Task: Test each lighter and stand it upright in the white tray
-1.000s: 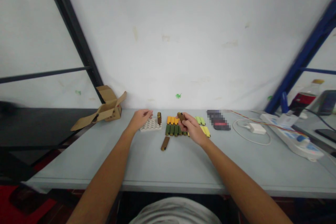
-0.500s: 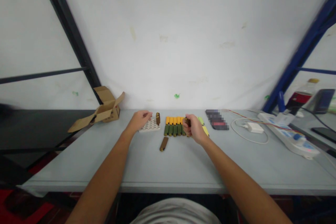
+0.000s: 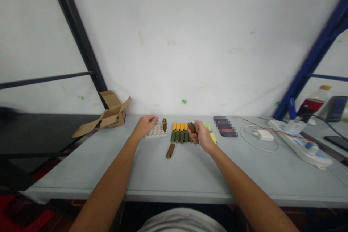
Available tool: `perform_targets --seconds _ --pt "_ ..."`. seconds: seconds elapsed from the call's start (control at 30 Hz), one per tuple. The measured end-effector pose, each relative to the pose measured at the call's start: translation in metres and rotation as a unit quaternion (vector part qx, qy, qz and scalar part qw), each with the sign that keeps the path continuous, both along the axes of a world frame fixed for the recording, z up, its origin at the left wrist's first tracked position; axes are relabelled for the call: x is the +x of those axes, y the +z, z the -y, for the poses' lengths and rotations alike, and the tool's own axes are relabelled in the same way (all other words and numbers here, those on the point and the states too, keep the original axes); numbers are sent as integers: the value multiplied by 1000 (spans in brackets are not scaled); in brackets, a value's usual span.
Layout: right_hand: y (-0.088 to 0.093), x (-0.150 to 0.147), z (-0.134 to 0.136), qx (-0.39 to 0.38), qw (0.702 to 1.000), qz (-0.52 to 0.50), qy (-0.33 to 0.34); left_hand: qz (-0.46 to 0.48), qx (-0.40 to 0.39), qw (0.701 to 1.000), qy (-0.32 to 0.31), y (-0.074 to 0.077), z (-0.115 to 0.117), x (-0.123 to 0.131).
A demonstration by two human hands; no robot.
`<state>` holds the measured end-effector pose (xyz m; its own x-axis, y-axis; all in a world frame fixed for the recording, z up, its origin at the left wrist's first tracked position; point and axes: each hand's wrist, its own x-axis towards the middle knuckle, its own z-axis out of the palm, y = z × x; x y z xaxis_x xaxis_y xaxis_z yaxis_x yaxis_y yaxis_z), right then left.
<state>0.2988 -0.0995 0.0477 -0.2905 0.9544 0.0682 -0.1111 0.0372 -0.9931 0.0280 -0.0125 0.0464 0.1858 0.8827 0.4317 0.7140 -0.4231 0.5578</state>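
Note:
A brown lighter (image 3: 191, 127) with a brass-coloured end is held in my right hand (image 3: 202, 136), above the rows of lighters. My left hand (image 3: 146, 125) is at the left side of a white tray (image 3: 157, 131) full of holes. Its fingers are curled together, and whatever they hold is hidden. Another brown lighter (image 3: 164, 124) stands upright at the tray's right side. One more brown lighter (image 3: 170, 150) lies tilted on the table in front. Orange lighters (image 3: 178, 126), dark green lighters (image 3: 179, 136) and pale yellow-green lighters (image 3: 213, 138) lie in rows, partly covered by my right hand.
On the left side an opened cardboard box (image 3: 112, 114) sits by the wall. To the right are a dark blurred-out object (image 3: 225, 126), a white charger (image 3: 264, 135) with its cable, a white power strip (image 3: 304, 148) and a bottle (image 3: 312, 103). The grey table (image 3: 152, 177) ends at its front edge.
My right hand has turned and shifted slightly left, so more of the brown lighter shows. My left hand stays by the tray. The whole view has shifted a little.

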Motion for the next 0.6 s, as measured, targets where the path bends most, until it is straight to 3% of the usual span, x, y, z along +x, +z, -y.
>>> perform_targets --seconds 0.13,0.43,0.5,0.6 --pt "0 -5 1 -18 999 -44 -13 28 33 999 -27 5 7 9" --pt "-12 -19 9 93 995 -18 -33 69 8 962 -263 18 55 73" --pt "-15 -21 10 124 992 5 -22 65 6 958 -279 20 60 80" --pt "-18 -21 11 184 981 62 -10 85 7 968 -236 25 56 72"
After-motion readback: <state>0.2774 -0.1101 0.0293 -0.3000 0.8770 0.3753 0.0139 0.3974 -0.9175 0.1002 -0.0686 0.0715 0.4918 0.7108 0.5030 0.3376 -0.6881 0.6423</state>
